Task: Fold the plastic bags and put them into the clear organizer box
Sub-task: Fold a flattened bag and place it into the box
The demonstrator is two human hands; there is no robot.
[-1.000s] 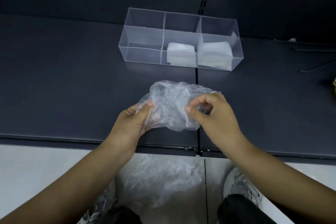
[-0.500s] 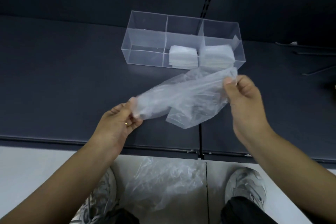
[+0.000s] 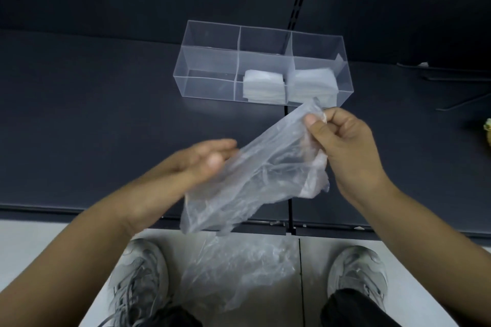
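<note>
Above the near edge of the dark desk (image 3: pixel 93 114), in the head view, a crumpled clear plastic bag (image 3: pixel 255 175) hangs slantwise in the air. The right hand (image 3: pixel 348 148) has its grip clenched on the bag's upper corner, pinched between thumb and forefinger, while the blurred left hand (image 3: pixel 202 159) lies with straight fingers against the bag's left side, grip released. Farther back on the desk stands the clear organizer box (image 3: pixel 210 61) with 3 compartments. Folded bags fill 2 of them, the middle stack (image 3: pixel 263 85) and the right stack (image 3: pixel 313 82), while loose plastic (image 3: pixel 233 268) lies on the floor between 2 grey shoes (image 3: pixel 140 273).
</note>
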